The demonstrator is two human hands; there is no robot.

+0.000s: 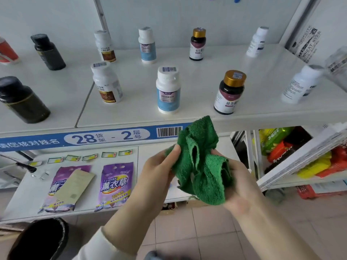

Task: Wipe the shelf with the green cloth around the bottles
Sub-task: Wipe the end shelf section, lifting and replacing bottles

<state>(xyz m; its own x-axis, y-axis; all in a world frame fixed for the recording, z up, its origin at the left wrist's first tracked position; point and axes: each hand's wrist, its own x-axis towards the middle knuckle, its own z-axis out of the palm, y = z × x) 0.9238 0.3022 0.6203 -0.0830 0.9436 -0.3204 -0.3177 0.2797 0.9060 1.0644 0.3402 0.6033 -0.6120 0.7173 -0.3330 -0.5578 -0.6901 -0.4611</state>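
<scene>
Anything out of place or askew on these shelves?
On the lower shelf, a tan pouch lies tilted across the left purple bag, and small label tags sit crooked behind. The bottles stand upright.

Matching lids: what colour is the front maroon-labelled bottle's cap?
The cap is gold; it shows best in the head view.

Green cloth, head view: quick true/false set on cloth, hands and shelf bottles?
1. The left hand and the right hand both grip the crumpled green terry cloth. True.
2. The cloth lies flat on the white bottle shelf. False: it is bunched in the hands, not flat on the shelf.
3. The front gold-capped dark bottle lies on its side. False: it stands upright.
4. A purple lavender bag lies flat below the bottle shelf. True.
</scene>
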